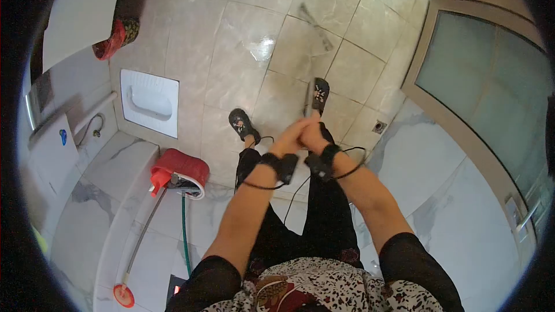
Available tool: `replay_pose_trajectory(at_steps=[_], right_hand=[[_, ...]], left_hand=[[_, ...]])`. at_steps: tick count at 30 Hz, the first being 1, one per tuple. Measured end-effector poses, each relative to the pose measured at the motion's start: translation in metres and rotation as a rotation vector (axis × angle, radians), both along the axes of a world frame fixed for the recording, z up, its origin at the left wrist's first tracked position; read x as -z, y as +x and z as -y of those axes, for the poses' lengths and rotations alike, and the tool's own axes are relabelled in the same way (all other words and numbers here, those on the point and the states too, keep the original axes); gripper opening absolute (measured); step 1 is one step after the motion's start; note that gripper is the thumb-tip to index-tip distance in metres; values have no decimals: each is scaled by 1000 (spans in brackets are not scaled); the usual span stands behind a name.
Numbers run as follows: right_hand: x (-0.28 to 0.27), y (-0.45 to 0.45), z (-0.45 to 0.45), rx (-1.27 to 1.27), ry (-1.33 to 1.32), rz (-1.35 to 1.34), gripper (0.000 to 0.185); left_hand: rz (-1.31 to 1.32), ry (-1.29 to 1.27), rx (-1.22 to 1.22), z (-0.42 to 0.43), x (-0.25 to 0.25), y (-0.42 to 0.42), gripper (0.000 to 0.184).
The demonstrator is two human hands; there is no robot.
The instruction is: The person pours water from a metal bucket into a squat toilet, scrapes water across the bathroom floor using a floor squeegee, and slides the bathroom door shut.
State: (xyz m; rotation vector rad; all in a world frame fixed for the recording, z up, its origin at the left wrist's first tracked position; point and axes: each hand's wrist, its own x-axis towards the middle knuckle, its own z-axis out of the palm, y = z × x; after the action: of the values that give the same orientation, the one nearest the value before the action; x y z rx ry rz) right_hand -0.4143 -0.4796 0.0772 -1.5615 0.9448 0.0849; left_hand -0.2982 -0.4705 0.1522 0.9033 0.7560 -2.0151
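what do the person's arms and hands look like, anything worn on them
The left hand and right hand are ungloved. Each wrist wears a black strap with a boxy black unit, a thin black cable looping beside it. Black sleeves leave the forearms bare.

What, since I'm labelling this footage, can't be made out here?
Head view:
Left hand and right hand: blur and overlap hide whether both hold the stick.
Grey streak: too blurred to identify.
Door: part cut off by the dark border.
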Motion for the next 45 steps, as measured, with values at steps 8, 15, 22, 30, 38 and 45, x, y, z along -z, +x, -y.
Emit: replay_pose_trajectory(at_steps=[8,15,22,30,38,45], right_hand=[[-42,146,-116,-646,-483,179,15],[-82,117,-135,-33,416,-32,16],[-101,-28,-136,724,263,-64,22],[-51,-206,-126,1107,550,-281,26],[-1,-207,-113,343,157,-334,20],[1,-65,-138,-364,-322,7,19]], left_hand=[[374,-13,127,-155,-25,125,33],[381,-132,425,-139,-76,111,40],[215,-372,608,-120,-47,-35,48],[-8,-364,709,-88,-3,-199,38],[25,-239,648,-94,36,-191,42],[400,-426,453,-164,16,-52,34]])
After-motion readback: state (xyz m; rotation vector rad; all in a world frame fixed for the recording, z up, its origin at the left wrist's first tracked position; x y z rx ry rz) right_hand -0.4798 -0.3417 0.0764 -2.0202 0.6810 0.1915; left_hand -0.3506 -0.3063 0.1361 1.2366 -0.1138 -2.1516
